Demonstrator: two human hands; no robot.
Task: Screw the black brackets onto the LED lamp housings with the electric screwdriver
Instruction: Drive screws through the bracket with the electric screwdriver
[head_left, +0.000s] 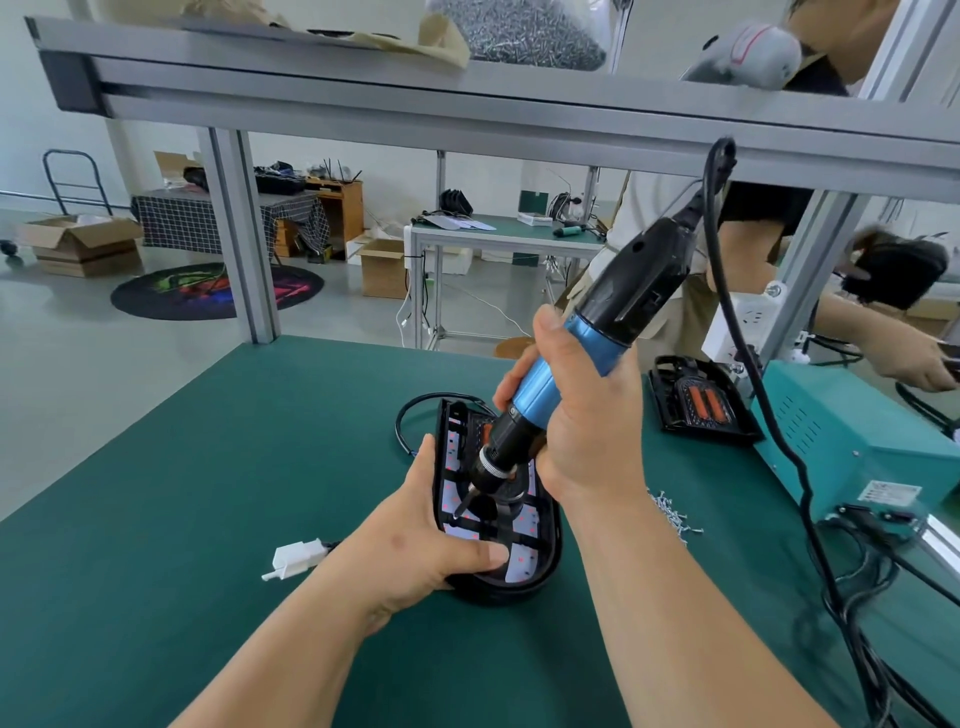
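A black oval LED lamp housing (540, 577) lies on the green mat in front of me, its white LED board with red dots facing up under a black bracket (511, 525). My left hand (431, 545) grips the housing's near left edge, thumb laid across the rim. My right hand (582, 415) grips the blue-and-black electric screwdriver (597, 332), tilted, with its bit tip down on the left part of the bracket. A second housing (696, 400) lies at the back right.
Loose screws (672, 512) lie in a small heap right of my right forearm. A white connector (293, 558) on a cable rests left of my left wrist. A teal power box (841, 431) stands at the right with black cords. Another person's hands work beyond it.
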